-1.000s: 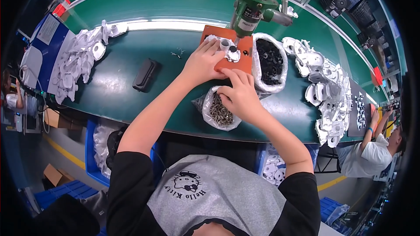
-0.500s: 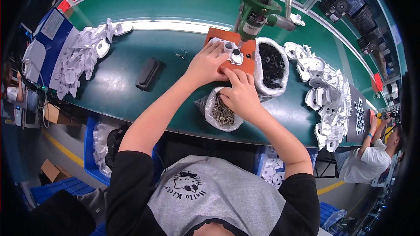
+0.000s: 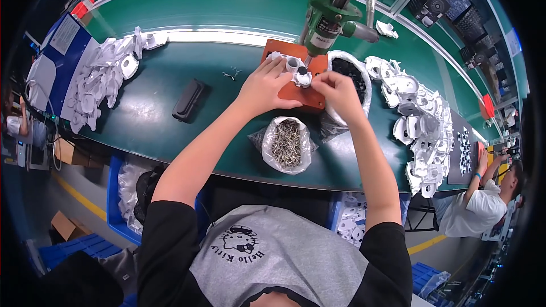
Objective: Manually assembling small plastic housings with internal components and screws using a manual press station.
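Note:
A white plastic part [image 3: 305, 80] with a round collar and a small black round piece [image 3: 302, 70] sits on an orange fixture block [image 3: 309, 99]. My left hand [image 3: 263, 86] lies over the left end of this part, fingers stretched out and thumb spread away along the block. At the part's right edge, my right hand [image 3: 343, 95] is closed in a pinch; whatever is between its fingertips is too small to make out. Right above the part comes down the tip of a green machine head [image 3: 327, 20]. Nearer to me stands a clear bag [image 3: 307, 156] full of small metal screws.
Beside the block is a bag [image 3: 367, 98] of black parts. White plastic parts pile up at left [image 3: 94, 94] and right [image 3: 426, 136]. A dark case [image 3: 188, 100] and some small bits [image 3: 231, 73] lie on the green table [image 3: 156, 131]. Another person [image 3: 480, 210] works at far right.
My right hand has left the screw bag and moved up and right to the part's right edge, now pinched. My left thumb has spread away from the part. The view has shifted slightly.

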Action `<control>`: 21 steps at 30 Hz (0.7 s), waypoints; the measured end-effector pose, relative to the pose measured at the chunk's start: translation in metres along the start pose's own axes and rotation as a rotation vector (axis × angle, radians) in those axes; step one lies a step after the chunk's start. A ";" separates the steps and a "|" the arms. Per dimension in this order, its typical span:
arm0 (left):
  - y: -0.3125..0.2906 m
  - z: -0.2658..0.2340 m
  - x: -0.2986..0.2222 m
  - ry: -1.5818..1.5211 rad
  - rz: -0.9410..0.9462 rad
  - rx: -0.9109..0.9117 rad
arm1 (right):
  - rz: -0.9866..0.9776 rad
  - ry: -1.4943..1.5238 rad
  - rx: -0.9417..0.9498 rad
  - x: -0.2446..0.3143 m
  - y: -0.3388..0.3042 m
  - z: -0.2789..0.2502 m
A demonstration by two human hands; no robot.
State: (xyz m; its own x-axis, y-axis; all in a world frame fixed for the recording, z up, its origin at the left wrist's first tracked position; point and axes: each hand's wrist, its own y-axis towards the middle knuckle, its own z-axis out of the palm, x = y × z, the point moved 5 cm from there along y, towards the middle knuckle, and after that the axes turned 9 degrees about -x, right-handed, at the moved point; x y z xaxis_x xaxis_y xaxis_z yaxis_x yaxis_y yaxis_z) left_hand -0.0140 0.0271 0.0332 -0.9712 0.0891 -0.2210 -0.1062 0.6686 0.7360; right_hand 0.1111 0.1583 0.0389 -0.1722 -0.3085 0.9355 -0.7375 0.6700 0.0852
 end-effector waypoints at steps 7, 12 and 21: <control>0.000 0.002 -0.001 0.006 0.007 -0.029 | 0.062 0.072 -0.008 -0.016 0.041 0.000; -0.001 0.002 0.000 0.013 0.003 -0.007 | 0.037 0.078 0.030 -0.018 0.048 0.003; -0.001 0.003 0.000 0.015 -0.015 0.015 | 0.050 0.009 0.120 -0.006 0.052 0.006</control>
State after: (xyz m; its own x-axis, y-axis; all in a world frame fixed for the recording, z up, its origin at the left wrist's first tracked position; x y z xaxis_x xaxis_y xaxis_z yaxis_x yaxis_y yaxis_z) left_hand -0.0134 0.0292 0.0305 -0.9725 0.0680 -0.2225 -0.1178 0.6808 0.7229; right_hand 0.0704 0.1909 0.0357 -0.2056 -0.2702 0.9406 -0.8011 0.5985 -0.0032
